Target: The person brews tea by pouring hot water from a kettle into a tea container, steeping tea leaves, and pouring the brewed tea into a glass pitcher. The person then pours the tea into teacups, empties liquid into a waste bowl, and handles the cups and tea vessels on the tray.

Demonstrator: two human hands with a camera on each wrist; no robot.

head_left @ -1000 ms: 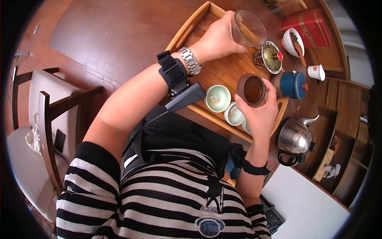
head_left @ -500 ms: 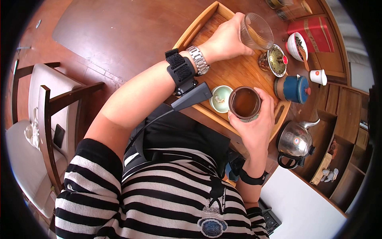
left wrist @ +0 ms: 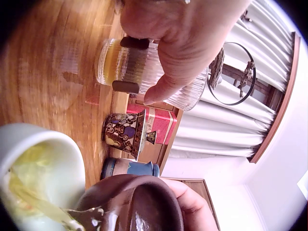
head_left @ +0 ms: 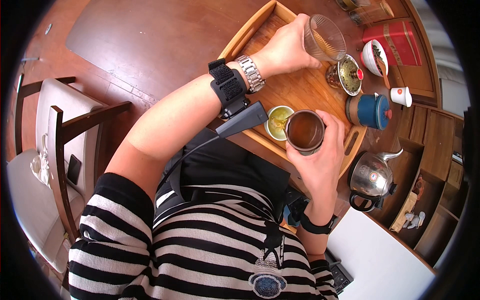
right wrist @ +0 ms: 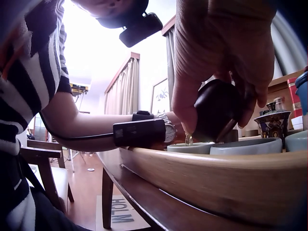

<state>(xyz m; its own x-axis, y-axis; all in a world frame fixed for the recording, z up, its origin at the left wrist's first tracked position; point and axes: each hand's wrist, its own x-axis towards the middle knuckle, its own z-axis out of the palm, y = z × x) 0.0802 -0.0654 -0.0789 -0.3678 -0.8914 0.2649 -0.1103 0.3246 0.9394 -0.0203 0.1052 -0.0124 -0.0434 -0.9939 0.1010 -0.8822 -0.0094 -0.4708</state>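
Note:
My left hand [head_left: 286,47] grips a clear ribbed glass [head_left: 325,37] at the back of the wooden tray [head_left: 250,42]; amber liquid shows low in it in the left wrist view. With my right hand [head_left: 322,155] I hold a dark brown clay pitcher [head_left: 305,131] of tea, fingers round one side and thumb on the other. It is tilted to the left, and a yellow stream [left wrist: 43,207] runs from its lip into a pale green teacup [head_left: 272,131] at the tray's near side. Yellow tea covers that cup's bottom. Another pale cup [right wrist: 248,150] stands beside it, largely hidden from above by the pitcher.
A patterned lidded bowl [head_left: 345,75] and a blue-and-brown canister [head_left: 370,111] stand right of the glass. Farther right are a white bowl [head_left: 372,57] of tea leaves, a red box [head_left: 395,42], a paper cup [head_left: 400,96] and a steel kettle [head_left: 370,175].
The pitcher has moved left and toward the body, over the cups, and tipped; tea now flows into the left cup, which held no tea before. The left hand stays on the glass.

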